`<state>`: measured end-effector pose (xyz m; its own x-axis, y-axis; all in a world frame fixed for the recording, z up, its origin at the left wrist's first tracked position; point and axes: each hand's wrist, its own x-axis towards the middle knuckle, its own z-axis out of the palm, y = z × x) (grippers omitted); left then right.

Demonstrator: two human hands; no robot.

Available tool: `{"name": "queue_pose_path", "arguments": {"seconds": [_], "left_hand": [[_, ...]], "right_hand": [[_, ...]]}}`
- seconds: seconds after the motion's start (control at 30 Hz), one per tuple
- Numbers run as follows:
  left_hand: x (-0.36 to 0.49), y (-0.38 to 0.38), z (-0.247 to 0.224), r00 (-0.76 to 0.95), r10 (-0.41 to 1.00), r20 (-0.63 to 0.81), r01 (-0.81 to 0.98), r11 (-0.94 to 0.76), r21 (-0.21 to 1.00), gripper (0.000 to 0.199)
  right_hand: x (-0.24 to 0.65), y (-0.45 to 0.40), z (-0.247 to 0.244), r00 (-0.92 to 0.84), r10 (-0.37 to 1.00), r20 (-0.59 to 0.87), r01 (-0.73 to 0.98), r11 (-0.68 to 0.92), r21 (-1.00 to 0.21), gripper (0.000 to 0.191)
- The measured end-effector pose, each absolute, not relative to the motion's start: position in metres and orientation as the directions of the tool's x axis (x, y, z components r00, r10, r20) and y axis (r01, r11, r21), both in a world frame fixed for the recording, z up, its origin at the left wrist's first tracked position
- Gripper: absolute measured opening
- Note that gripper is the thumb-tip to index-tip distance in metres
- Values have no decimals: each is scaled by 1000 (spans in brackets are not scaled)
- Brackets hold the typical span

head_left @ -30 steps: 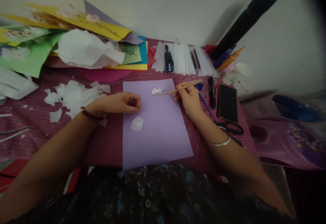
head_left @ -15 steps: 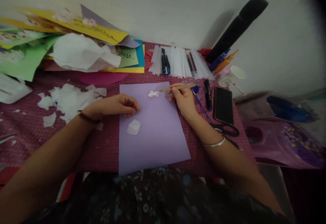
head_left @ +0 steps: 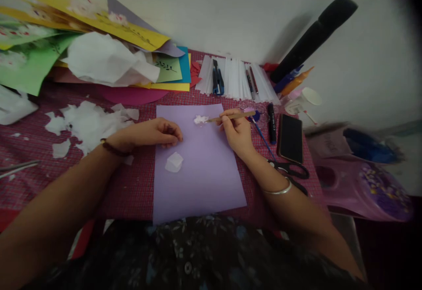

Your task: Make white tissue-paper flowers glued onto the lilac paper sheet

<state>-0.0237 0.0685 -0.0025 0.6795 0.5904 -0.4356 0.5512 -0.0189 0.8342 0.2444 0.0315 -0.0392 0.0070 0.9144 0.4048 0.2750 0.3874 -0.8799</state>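
Note:
My right hand (head_left: 238, 135) pinches a flat wooden stick (head_left: 235, 116) between thumb and fingers. The stick's left end touches a small white crumpled clump (head_left: 201, 119) near the top of a purple sheet of paper (head_left: 201, 180). Over the sheet's left edge rests my left hand (head_left: 161, 131), its fingers curled in loosely, with nothing visible in them. Just below that hand, a torn piece of white tissue paper (head_left: 174, 162) lies on the sheet. More torn white tissue (head_left: 87, 125) is heaped to the left, partly behind my left forearm.
Right of the sheet lie a blue-handled brush (head_left: 263, 138), a black marker (head_left: 271, 123), a phone (head_left: 290, 138) and scissors (head_left: 292, 170). White strips (head_left: 232, 78) with a cutter (head_left: 217, 78) are at the back. Colored paper cards (head_left: 141, 30) pile up at the back left.
The whole view has shifted slightly. Both hands keep nearly the same pose, and the stick's tip stays at the white clump.

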Motion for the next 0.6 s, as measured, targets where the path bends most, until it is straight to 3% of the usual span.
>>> {"name": "queue_pose_path", "arguments": {"seconds": [0.4,0.5,0.6], "left_hand": [[-23,67,-3,676,604,-422,546,-25,838,19],[-25,68,-6,688,603,-403,528,-34,849,18],[-26,69,-8,697,604,-387,517,-48,855,18]], "right_hand": [[248,36,-41,-134,890,435,570,429,-701,17],[250,35,-39,-125,897,424,533,421,-734,18],[252,33,-39,-7,905,426,460,381,-802,18]]}}
